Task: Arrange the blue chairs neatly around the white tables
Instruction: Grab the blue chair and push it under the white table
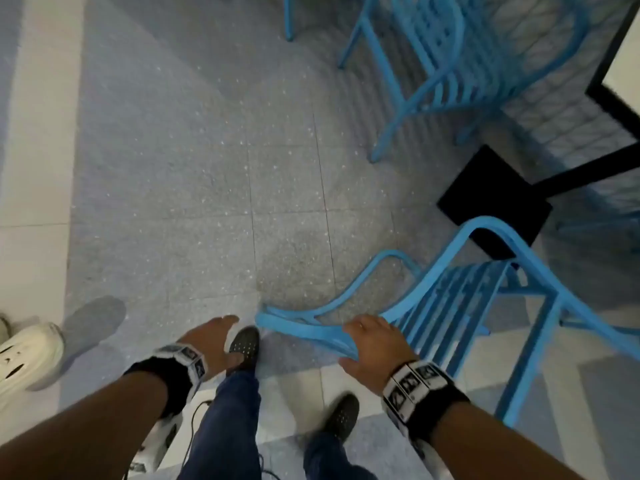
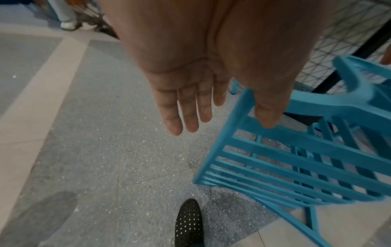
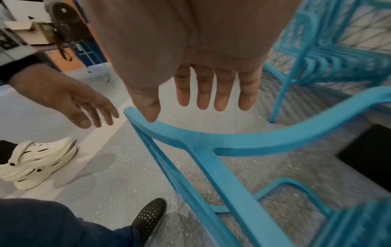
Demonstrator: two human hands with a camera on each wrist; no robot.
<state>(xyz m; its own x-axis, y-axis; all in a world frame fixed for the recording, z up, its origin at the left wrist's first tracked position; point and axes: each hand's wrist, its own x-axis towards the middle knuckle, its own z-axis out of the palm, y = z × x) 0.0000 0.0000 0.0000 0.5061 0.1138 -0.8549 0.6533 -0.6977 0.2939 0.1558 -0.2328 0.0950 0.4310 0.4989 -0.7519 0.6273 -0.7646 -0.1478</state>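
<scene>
A blue slatted chair (image 1: 446,306) stands at the lower right, its back's top rail toward me, and it looks tipped my way. My right hand (image 1: 367,336) lies over that top rail; in the right wrist view the right hand (image 3: 180,100) has straight fingers and the thumb touches the rail (image 3: 190,133). My left hand (image 1: 221,334) hovers open to the left of the chair, touching nothing, with its fingers (image 2: 190,113) straight. A second blue chair (image 1: 433,64) stands at the upper right beside the white table (image 1: 628,64).
The table's black square base (image 1: 495,202) sits on the floor between the two chairs. Another person's white shoe (image 1: 27,355) is at the far left. My black shoes (image 1: 244,344) are just below my hands. Speckled grey floor (image 1: 207,168) stretches ahead and left.
</scene>
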